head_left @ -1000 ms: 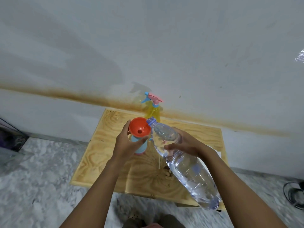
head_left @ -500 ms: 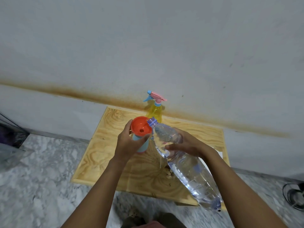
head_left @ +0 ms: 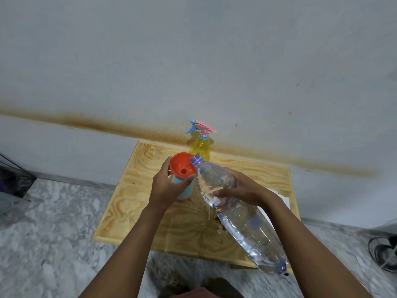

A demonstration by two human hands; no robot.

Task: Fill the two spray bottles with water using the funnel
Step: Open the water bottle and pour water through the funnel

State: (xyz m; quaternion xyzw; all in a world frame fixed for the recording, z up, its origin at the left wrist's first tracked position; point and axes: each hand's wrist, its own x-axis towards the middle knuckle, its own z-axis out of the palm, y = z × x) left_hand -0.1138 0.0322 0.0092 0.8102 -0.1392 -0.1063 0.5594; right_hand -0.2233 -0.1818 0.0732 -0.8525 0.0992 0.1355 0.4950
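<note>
- Almost nothing moved since 0.5 s ago: the water bottle mouth stays at the funnel rim, and both hands keep the same grip.
- L hand grasps the light-blue spray bottle just under the funnel; its thumb touches the funnel's underside.
- The orange funnel sits in this bottle's neck, which stands on the wooden table.
- R hand is wrapped round the upper part of the clear water bottle, which is tilted w/ its open mouth over the funnel's right edge and its base toward the person.
- Cannot tell if water is running.
- The yellow spray bottle, w/ pink-blue trigger head on, stands upright at the table's back edge, just behind the funnel, by the stained wall.
</note>
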